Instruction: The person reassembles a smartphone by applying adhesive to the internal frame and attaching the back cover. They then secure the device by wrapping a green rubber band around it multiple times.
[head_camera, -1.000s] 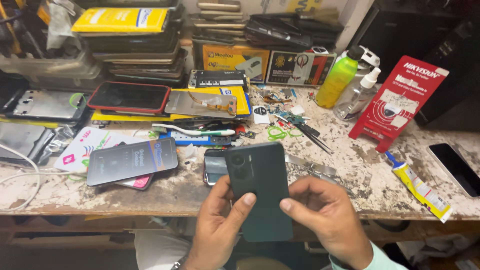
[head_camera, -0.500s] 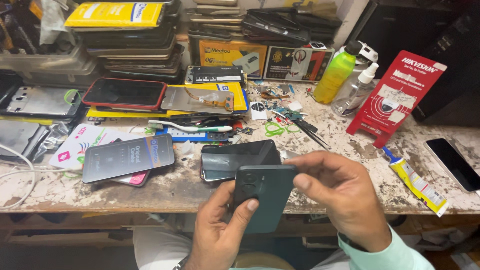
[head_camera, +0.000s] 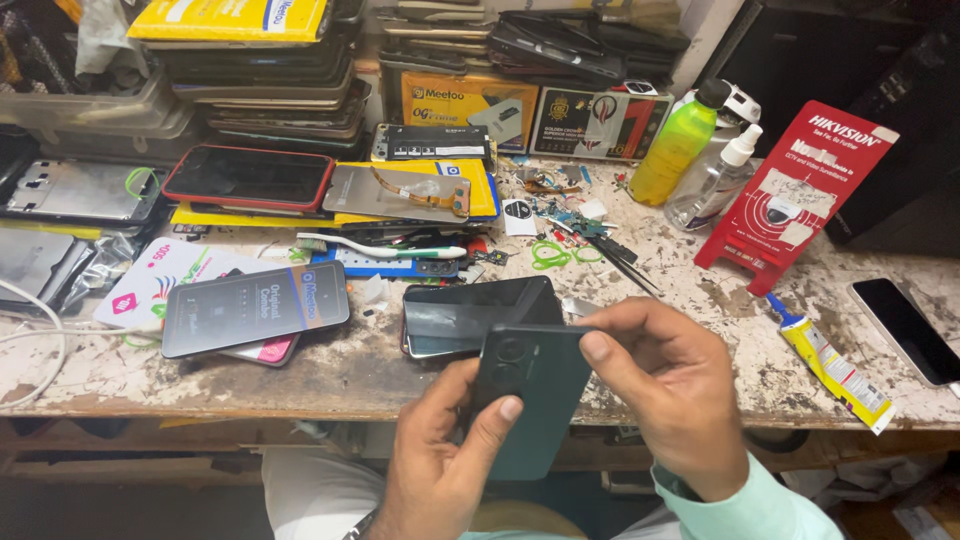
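head view: we hold a dark green phone (head_camera: 530, 395) back side up, just over the near edge of the worn, paint-flecked surface (head_camera: 330, 375), with its camera block at the upper left corner. our left hand (head_camera: 440, 470) cradles it from below, the grip pressed on the phone with the thumb lying across the back cover. our right hand (head_camera: 675, 395) comes in from the right, its grip pinching the phone's upper right edge between thumb and curled fingers. just behind the phone, a black phone with a glossy screen (head_camera: 470, 315) lies flat on the surface, partly hidden by the green one. to the left, a dark packaged screen panel (head_camera: 255, 308) rests on a pink and white sleeve (head_camera: 160, 280). further back we see a white toothbrush (head_camera: 385, 247), a red-framed phone (head_camera: 248, 178), green rubber bands (head_camera: 555, 255) and tweezers (head_camera: 625, 265). to the right stand a yellow-green bottle (head_camera: 680, 148), a clear pump bottle (head_camera: 712, 180) and a red card package (head_camera: 800, 195); a yellow glue tube (head_camera: 835, 365) and another black phone (head_camera: 905, 328) lie near the right edge. stacks of phone parts (head_camera: 260, 80) fill the back.
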